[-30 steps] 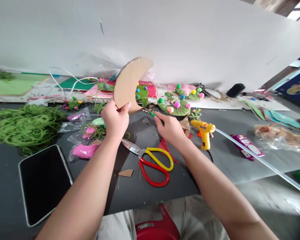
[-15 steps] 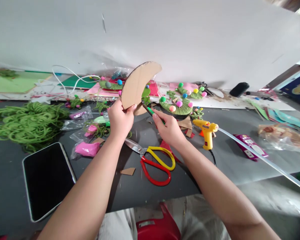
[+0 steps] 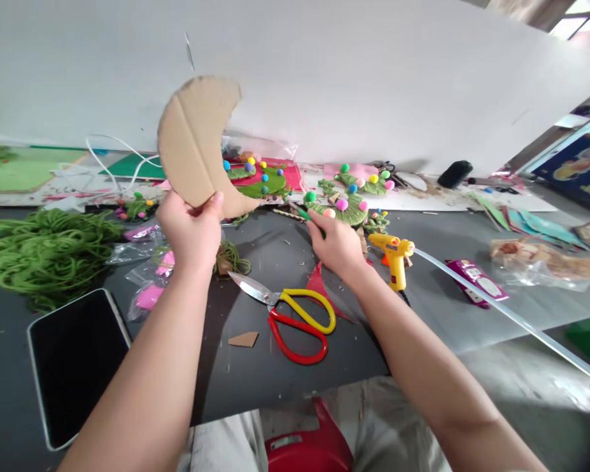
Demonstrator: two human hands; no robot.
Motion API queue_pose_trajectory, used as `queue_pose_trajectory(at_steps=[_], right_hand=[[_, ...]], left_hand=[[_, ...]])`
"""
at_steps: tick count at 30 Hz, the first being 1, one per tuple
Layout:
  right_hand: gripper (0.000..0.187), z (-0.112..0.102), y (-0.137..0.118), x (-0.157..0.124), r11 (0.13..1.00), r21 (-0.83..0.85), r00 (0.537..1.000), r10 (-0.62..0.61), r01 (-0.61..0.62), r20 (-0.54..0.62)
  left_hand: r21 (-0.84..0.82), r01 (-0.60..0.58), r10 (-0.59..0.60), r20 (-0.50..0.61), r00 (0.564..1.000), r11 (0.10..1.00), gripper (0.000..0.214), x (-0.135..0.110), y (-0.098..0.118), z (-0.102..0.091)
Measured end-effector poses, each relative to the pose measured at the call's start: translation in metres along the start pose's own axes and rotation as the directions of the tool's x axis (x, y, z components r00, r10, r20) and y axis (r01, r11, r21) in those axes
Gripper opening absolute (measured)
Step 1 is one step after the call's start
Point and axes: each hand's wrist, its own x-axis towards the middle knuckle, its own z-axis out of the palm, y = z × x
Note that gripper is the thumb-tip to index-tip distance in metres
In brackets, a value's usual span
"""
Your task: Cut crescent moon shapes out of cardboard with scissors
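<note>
My left hand (image 3: 194, 223) grips the lower part of a tan cardboard crescent (image 3: 191, 147), thumb in front, raised above the table against the white wall. The crescent's hollow side faces right, and a crease runs across it. My right hand (image 3: 337, 242) is closed around a slim green-and-black tool (image 3: 302, 212), pointing left and apart from the cardboard; whether it is a knife or a pen I cannot tell. Below and between my hands lie scissors (image 3: 280, 301) with one yellow and one red handle, partly spread. Near them is a cardboard scrap (image 3: 244, 339).
A yellow glue gun (image 3: 394, 255) with a long clear glue stick lies right of my right hand. Green yarn (image 3: 44, 252) and a tablet (image 3: 78, 367) are on the left. Pompom-covered green pieces (image 3: 344, 208) lie at the back, a purple packet (image 3: 476, 282) further right.
My left hand has moved left and up with the cardboard crescent, turning its face toward me. The tool in my right hand has come away from the cardboard. The view has shifted slightly.
</note>
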Motion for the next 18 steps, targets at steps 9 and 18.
queue_pose_trajectory(at_steps=[9,18], right_hand=[[0.055,0.007,-0.009,-0.004,0.787,0.605,0.992,-0.111,0.120,-0.053],[0.041,0.016,-0.016,-0.014,0.940,0.333,0.995,-0.093,0.073,0.044]], left_hand=[[0.029,0.016,-0.018,0.084,0.996,0.999,0.028,-0.019,0.013,0.023],[0.106,-0.016,0.010,0.060,0.998,0.994,0.023,-0.017,0.007,0.016]])
